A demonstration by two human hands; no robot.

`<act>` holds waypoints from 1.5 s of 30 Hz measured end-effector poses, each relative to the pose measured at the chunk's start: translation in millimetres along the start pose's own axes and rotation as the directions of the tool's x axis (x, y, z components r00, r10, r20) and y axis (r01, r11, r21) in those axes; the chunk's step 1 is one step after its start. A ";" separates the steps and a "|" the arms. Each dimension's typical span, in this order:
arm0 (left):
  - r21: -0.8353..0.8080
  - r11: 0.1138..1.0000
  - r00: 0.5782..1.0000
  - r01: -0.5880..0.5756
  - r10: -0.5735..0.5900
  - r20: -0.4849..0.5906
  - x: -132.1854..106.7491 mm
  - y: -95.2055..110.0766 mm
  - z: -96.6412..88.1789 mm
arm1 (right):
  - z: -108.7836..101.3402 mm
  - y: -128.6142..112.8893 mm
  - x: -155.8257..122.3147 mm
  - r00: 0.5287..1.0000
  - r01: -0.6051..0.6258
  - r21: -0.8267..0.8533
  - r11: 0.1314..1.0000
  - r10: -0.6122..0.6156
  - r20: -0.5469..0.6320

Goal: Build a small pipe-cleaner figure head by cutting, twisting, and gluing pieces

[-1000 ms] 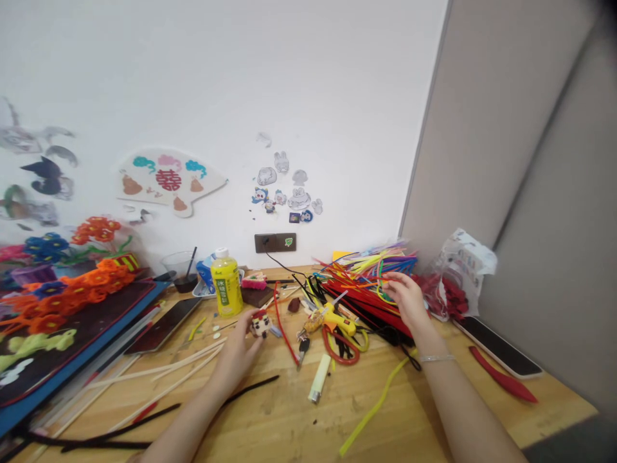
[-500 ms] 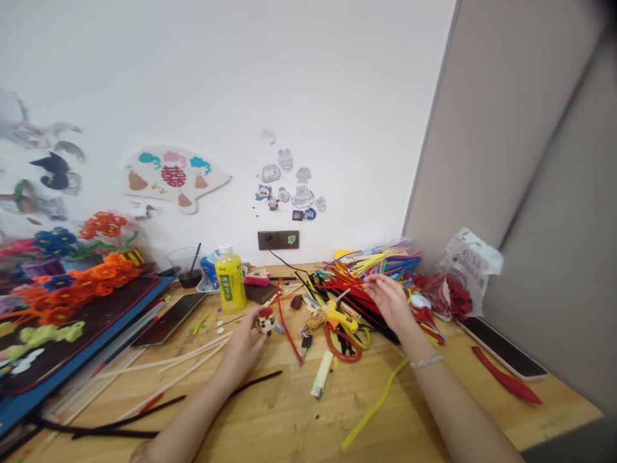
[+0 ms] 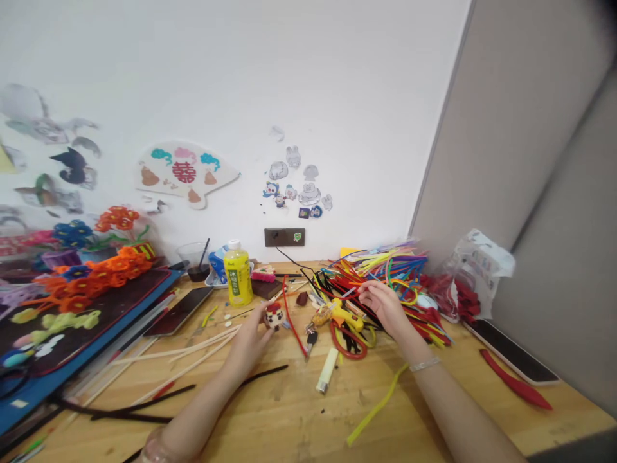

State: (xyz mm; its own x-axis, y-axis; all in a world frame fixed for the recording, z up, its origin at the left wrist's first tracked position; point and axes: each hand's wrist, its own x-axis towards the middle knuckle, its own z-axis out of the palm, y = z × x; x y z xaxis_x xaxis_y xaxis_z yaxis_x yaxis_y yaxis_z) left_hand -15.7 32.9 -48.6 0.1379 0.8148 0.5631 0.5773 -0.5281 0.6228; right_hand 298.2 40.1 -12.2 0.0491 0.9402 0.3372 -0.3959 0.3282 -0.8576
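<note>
My left hand (image 3: 250,344) is closed around a small figurine (image 3: 274,317) with a red top, a pale front and dark markings, held just above the table. On the right, my right hand (image 3: 385,312) has its fingertips pinched together beside the heap of pipe cleaners (image 3: 380,267); whatever lies between them is too small to make out. Just left of that hand lies a yellow glue gun (image 3: 344,314), over a red-handled pair of scissors (image 3: 348,350). A curved red pipe cleaner (image 3: 294,315) lies between my hands.
A pale lighter (image 3: 326,371) and a yellow pipe cleaner (image 3: 376,405) lie in front. A yellow-labelled bottle (image 3: 238,273) stands behind my left hand. Pipe-cleaner flowers (image 3: 91,276) fill the left side; a phone (image 3: 513,354) and red strip (image 3: 515,379) lie at right.
The view has turned slightly left. My right hand has come a little left and down, toward the glue gun. My left hand still holds the figurine.
</note>
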 end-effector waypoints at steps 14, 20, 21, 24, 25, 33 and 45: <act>0.055 0.998 1.000 0.015 -0.014 -0.017 0.1 -2.5 0.2 | 3.6 5.1 -2.8 0.998 -0.056 -0.140 0.989 0.062 0.034; 0.085 0.996 1.000 0.010 -0.009 -0.013 0.1 -0.6 -1.6 | 3.8 6.8 -2.2 0.996 -0.074 -0.194 0.978 0.082 0.030; 0.089 0.996 1.000 0.009 -0.008 -0.014 0.0 -0.4 -1.8 | 4.0 6.8 -2.2 0.996 -0.076 -0.198 0.977 0.083 0.030; 0.100 0.995 1.000 0.005 -0.004 -0.013 -0.1 0.1 -2.1 | 4.5 6.9 -2.0 0.996 -0.073 -0.207 0.976 0.081 0.032; 0.103 0.995 1.000 0.003 -0.002 -0.012 -0.2 0.1 -2.1 | 4.8 6.9 -2.0 0.996 -0.071 -0.209 0.975 0.080 0.034; 0.146 0.989 1.000 0.005 -0.008 0.017 0.3 1.3 -2.8 | 8.4 5.1 -4.6 0.998 -0.043 -0.216 0.975 0.053 0.042; 0.297 0.953 0.986 0.050 -0.095 0.139 -3.4 -9.8 2.2 | 30.2 -3.2 -17.2 0.953 0.296 -0.496 0.816 -0.216 0.214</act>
State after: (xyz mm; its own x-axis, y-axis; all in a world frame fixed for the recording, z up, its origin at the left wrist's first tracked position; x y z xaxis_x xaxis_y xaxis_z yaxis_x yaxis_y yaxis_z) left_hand -20.1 35.9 -57.8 0.1931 0.8866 0.4203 0.7966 -0.3918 0.4603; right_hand 270.9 20.1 -3.6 -0.0637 0.8052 0.5896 0.1463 0.5919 -0.7926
